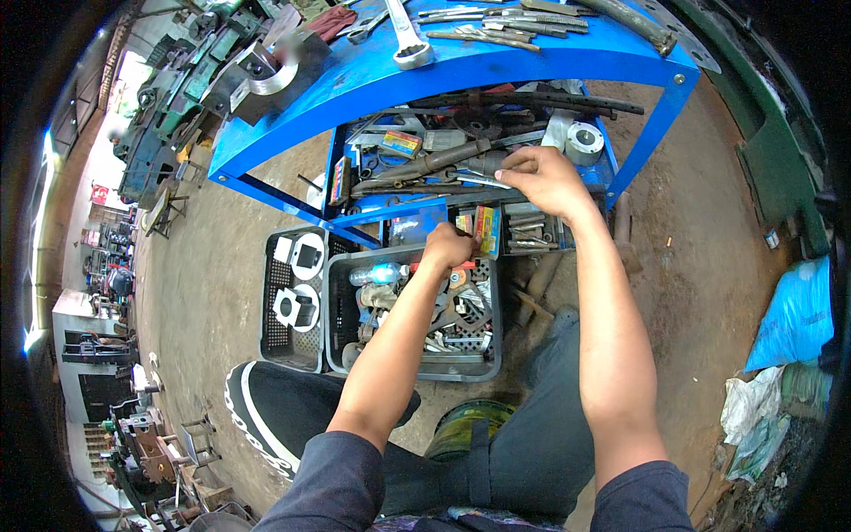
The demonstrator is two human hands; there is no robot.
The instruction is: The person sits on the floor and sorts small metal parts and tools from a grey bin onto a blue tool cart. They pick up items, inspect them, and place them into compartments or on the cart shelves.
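My right hand (548, 181) is over the lower shelf of the blue workbench, its thumb and fingers pinched on a slim silver metal rod (481, 180). Beneath it lie long metal bars (425, 167) and other loose tools. My left hand (449, 246) is closed at the far rim of the black plastic crate (495, 346), beside small yellow and red boxes (485, 229). Its fingers are mostly hidden, and I cannot make out what they hold. Right of those boxes, several short metal bits (529, 232) lie in a compartment. A plastic bottle (377, 274) lies in the crate among mixed parts.
On the blue bench top (372, 66) are a large wrench (410, 44), several metal rods and a heavy metal block (270, 75). A second black crate (277, 341) holds white round parts. A green container (465, 426) stands between my legs. Blue bags (793, 315) lie at the right.
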